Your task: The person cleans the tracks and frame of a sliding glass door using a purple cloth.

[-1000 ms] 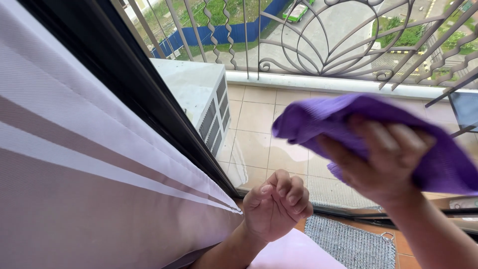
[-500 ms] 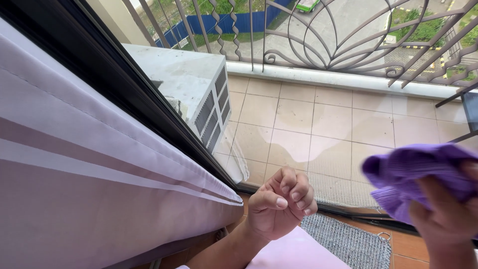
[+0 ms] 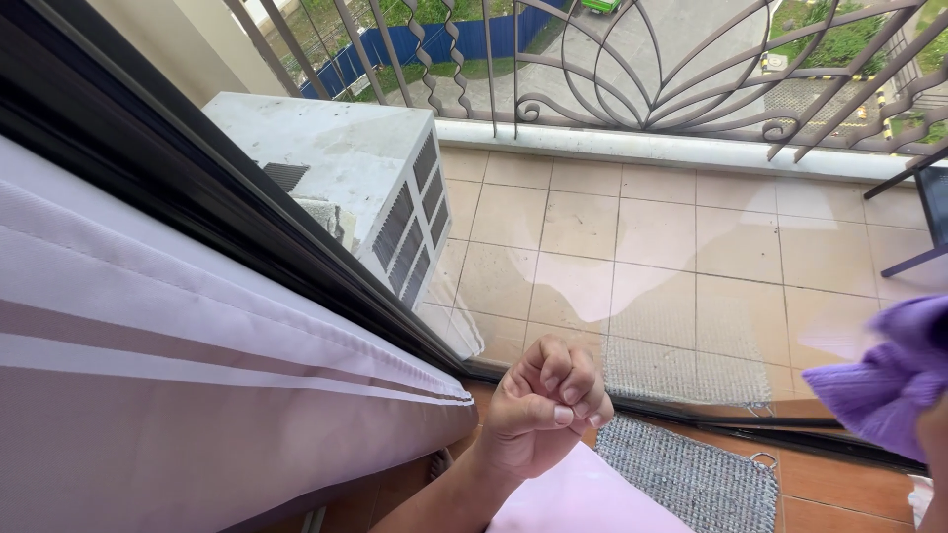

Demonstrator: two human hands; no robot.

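My left hand (image 3: 543, 410) is closed in a fist low in the middle, just right of the end of a pale lilac curtain (image 3: 197, 375), with nothing visible in it. At the right edge, only a sliver of my right hand (image 3: 934, 434) shows, gripping a bunched purple cloth (image 3: 884, 380). The cloth hangs in front of the glass door pane (image 3: 632, 257), near the door's bottom track (image 3: 731, 419).
A black door frame (image 3: 197, 197) runs diagonally along the curtain. Beyond the glass are a white outdoor air-conditioner unit (image 3: 365, 168), a wet tiled balcony floor (image 3: 691, 227) and a curved metal railing (image 3: 632, 69). A grey woven mat (image 3: 691, 479) lies on the inside floor.
My right hand with the purple cloth has swept from the middle of the glass down and to the right edge. My left fist stays low in the middle.
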